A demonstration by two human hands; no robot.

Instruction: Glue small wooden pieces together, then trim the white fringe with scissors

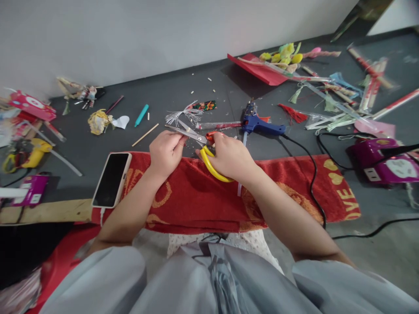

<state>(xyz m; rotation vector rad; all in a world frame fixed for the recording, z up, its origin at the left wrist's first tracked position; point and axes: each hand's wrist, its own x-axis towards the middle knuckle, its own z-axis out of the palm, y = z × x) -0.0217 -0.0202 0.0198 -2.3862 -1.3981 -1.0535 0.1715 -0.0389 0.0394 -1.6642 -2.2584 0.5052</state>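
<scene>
My right hand point(231, 155) is closed around the handles of a pair of scissors point(199, 138), one loop yellow and the other orange-red. The blades stand slightly apart and point left toward my left hand point(166, 152). That hand is closed in a pinch beside the blades; whatever its fingers hold is too small or hidden to name. Just beyond the blades lies a bunch of thin white strands point(185, 114), with a floral-patterned piece point(206, 105) behind it. A blue glue gun point(262, 126) rests right of my right hand, a glue stick sticking out of its back.
A red towel point(196, 196) covers the table's front edge, with a phone point(111, 179) on its left end. A teal pen-like stick point(142, 115) and a wooden stick point(145, 135) lie left. Purple power strips point(382, 161), cables, wrapped sticks and a red tassel point(293, 113) are around.
</scene>
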